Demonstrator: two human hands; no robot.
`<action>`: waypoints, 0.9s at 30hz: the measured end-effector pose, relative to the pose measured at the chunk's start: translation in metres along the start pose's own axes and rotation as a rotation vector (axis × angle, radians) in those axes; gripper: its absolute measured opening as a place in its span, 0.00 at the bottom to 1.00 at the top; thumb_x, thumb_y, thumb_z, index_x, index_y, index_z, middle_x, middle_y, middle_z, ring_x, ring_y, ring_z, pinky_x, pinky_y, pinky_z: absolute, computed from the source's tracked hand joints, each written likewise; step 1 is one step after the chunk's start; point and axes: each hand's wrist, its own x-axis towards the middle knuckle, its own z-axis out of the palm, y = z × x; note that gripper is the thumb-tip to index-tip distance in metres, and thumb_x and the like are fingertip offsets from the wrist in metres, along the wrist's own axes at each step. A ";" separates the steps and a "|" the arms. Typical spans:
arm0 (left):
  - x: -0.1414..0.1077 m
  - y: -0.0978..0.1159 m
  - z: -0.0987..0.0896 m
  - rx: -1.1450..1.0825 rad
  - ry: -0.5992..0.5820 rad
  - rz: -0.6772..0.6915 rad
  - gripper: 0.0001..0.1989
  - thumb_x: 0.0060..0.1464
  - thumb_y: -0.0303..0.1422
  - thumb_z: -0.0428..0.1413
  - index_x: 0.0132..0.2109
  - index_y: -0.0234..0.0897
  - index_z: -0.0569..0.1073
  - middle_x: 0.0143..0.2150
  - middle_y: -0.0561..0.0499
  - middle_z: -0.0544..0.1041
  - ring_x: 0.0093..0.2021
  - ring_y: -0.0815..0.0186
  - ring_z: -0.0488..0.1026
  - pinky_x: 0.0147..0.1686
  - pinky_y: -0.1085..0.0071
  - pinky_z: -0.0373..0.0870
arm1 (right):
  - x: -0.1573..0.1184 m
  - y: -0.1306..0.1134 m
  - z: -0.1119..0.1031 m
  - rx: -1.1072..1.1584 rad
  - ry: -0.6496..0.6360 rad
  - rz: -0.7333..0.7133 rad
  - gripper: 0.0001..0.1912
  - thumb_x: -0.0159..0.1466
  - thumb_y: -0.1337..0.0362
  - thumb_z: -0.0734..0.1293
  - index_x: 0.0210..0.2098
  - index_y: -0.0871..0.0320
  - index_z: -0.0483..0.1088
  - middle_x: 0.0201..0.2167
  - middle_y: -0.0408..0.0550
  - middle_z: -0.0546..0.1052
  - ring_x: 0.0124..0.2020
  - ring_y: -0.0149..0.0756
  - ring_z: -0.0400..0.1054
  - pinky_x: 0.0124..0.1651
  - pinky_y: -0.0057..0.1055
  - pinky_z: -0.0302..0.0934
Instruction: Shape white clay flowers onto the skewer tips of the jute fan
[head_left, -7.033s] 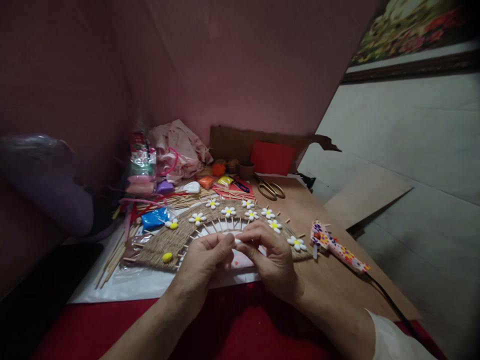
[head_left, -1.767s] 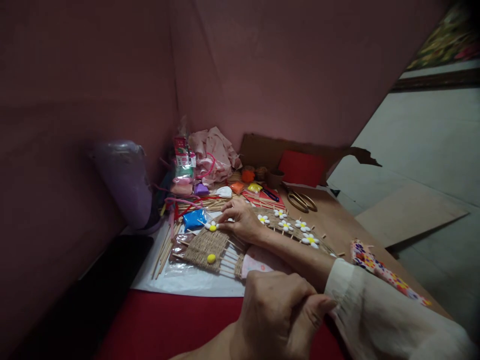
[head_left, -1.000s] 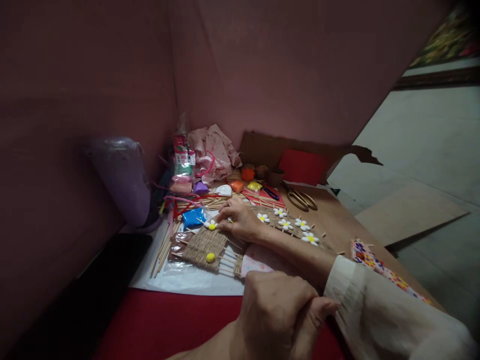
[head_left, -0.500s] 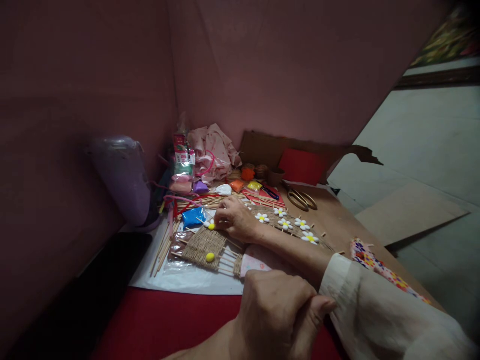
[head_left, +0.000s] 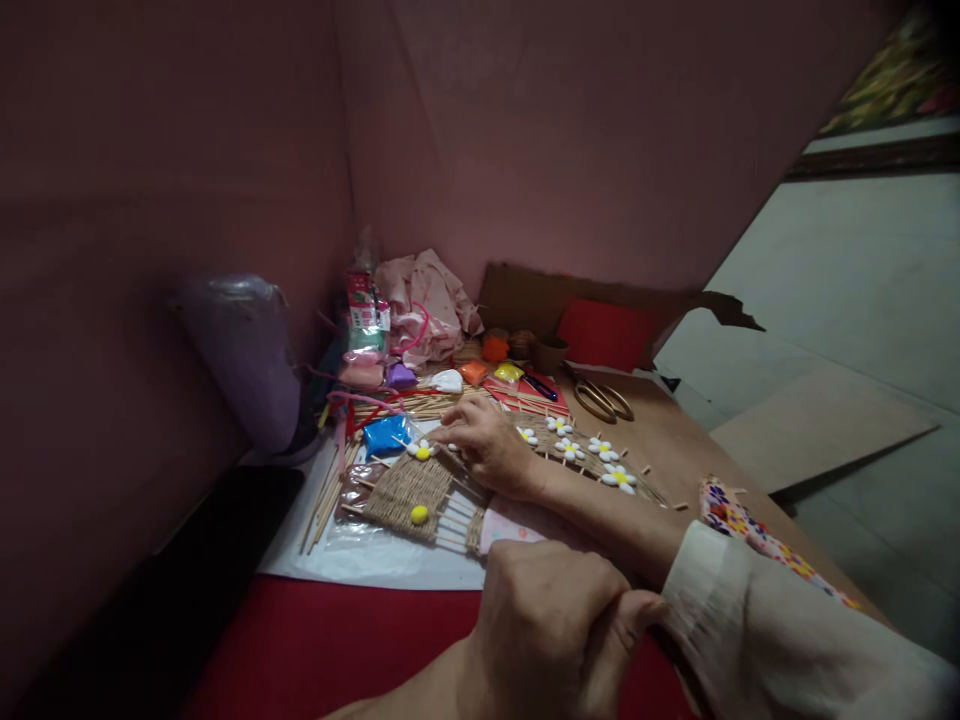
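My right hand (head_left: 491,445) hovers over or rests on a woven twine-and-stick piece (head_left: 412,490), fingers loosely stretched to the left, nothing visible in them. Just left of its fingertips sits a white flower with a yellow centre (head_left: 423,452). Lower on the weave is a yellow ball (head_left: 418,515). White bare sticks run from the weave to a pale printed cloth wrap (head_left: 510,528). Closer to me, my left hand (head_left: 555,620) is curled into a fist with the thumb to the right; whatever it holds, if anything, is hidden.
Behind the right hand lies twine weaving with several white flowers (head_left: 570,448). Scissors (head_left: 600,395) lie at the back right. Bagged clay, including a blue pack (head_left: 386,435), and loose sticks (head_left: 324,500) surround the piece. A purple container (head_left: 247,360) stands left.
My right hand has drawn back to the right from the white flower, and its fingers have loosened and straightened. The flower stays on the weave. My left fist has barely moved.
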 end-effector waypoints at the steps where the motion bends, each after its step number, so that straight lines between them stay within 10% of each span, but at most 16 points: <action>1: 0.000 0.000 0.000 0.004 -0.002 0.003 0.15 0.58 0.30 0.47 0.24 0.33 0.69 0.16 0.51 0.70 0.18 0.70 0.65 0.21 0.71 0.57 | -0.002 -0.001 0.001 -0.029 -0.006 -0.026 0.13 0.57 0.73 0.66 0.39 0.53 0.75 0.40 0.50 0.72 0.45 0.42 0.59 0.46 0.41 0.56; 20: 0.000 0.000 0.002 0.041 0.010 0.019 0.14 0.56 0.29 0.48 0.24 0.33 0.70 0.16 0.51 0.70 0.17 0.70 0.66 0.21 0.71 0.58 | -0.004 -0.006 0.001 -0.159 -0.099 -0.121 0.09 0.64 0.62 0.62 0.39 0.53 0.74 0.40 0.51 0.73 0.44 0.42 0.59 0.44 0.42 0.56; 27: -0.001 0.000 0.003 0.064 0.028 0.048 0.15 0.58 0.30 0.46 0.25 0.34 0.70 0.16 0.52 0.69 0.17 0.70 0.65 0.21 0.71 0.57 | -0.008 0.000 -0.004 -0.039 -0.046 -0.040 0.13 0.58 0.72 0.65 0.40 0.53 0.74 0.43 0.52 0.72 0.46 0.43 0.59 0.46 0.43 0.56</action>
